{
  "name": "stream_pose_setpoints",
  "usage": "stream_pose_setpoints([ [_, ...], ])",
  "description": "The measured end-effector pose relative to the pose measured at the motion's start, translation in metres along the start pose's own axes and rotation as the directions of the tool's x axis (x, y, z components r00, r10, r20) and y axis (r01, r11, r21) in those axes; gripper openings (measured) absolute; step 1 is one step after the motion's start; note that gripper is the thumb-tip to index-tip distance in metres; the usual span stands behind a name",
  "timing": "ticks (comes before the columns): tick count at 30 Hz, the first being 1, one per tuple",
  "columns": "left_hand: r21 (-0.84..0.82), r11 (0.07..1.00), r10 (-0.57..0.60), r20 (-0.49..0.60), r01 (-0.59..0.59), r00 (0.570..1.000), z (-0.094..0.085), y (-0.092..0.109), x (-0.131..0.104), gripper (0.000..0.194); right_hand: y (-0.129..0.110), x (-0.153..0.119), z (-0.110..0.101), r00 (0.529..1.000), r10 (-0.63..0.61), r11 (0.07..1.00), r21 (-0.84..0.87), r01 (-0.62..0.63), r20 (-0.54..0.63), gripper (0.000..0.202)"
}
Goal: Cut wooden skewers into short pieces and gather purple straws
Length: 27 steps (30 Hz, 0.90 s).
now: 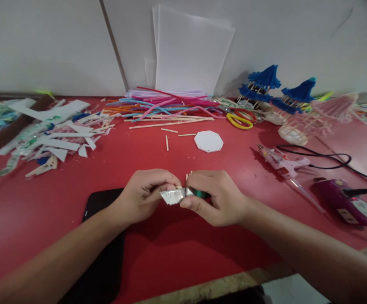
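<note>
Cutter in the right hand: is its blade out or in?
Out. The silvery blade shows bare beyond the fingertips of the right hand, its slanted end pointing toward the left hand.

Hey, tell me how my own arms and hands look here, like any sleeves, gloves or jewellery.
Your left forearm and right forearm are bare to the picture's edges, with no sleeve in view. Neither the left hand nor the right hand wears a glove. I see no watch or bracelet, and no ring on the visible fingers; some are hidden.
</note>
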<state>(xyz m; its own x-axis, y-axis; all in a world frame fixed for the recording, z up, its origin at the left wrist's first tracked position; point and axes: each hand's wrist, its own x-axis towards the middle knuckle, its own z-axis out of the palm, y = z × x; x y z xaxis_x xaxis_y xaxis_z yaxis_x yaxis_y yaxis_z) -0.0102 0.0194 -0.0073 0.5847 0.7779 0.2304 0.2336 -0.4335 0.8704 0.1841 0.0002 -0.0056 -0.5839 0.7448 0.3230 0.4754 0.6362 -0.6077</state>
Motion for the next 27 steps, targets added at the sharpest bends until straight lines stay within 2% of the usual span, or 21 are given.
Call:
stream_pose_setpoints([
  [2,-0.013,0.999,0.032,0.01,-0.032,0.999,-0.001,0.0,-0.002,0.021,0.008,-0.001,-0.003,1.0,0.003,0.999,-0.036,-0.004,-0.021,0.036],
  [6,-0.039,0.995,0.089,0.03,-0.087,0.996,-0.003,0.0,-0.005,0.022,0.029,-0.003,-0.015,0.968,0.096,0.98,-0.148,-0.132,-0.232,0.036],
  [8,-0.024,0.997,0.073,0.011,-0.073,0.997,-0.003,-0.001,-0.005,0.022,0.031,-0.003,-0.018,0.962,0.091,0.982,-0.14,-0.13,-0.256,0.034],
  [10,-0.01,0.999,0.052,-0.014,-0.052,0.999,-0.003,-0.003,-0.003,0.023,0.025,-0.001,-0.016,0.972,0.064,0.989,-0.112,-0.092,-0.228,0.032],
  [13,0.027,0.999,0.018,-0.039,-0.017,0.999,-0.003,-0.004,-0.001,0.022,0.009,0.001,-0.008,0.991,0.041,0.995,-0.084,-0.052,-0.128,0.03],
  [17,0.031,0.999,-0.016,-0.049,0.018,0.999,-0.001,-0.006,0.0,0.018,-0.003,0.0,0.0,0.999,0.038,0.992,-0.121,-0.039,-0.015,0.031],
  [23,0.025,0.999,0.036,-0.027,-0.036,0.999,0.0,-0.008,-0.001,0.017,-0.003,0.001,0.001,0.999,0.045,0.99,-0.137,-0.044,0.007,0.031],
  [27,0.034,0.999,0.025,-0.02,-0.024,0.999,0.001,-0.01,-0.003,0.019,-0.004,0.001,0.001,0.999,0.045,0.989,-0.142,-0.042,0.012,0.032],
])
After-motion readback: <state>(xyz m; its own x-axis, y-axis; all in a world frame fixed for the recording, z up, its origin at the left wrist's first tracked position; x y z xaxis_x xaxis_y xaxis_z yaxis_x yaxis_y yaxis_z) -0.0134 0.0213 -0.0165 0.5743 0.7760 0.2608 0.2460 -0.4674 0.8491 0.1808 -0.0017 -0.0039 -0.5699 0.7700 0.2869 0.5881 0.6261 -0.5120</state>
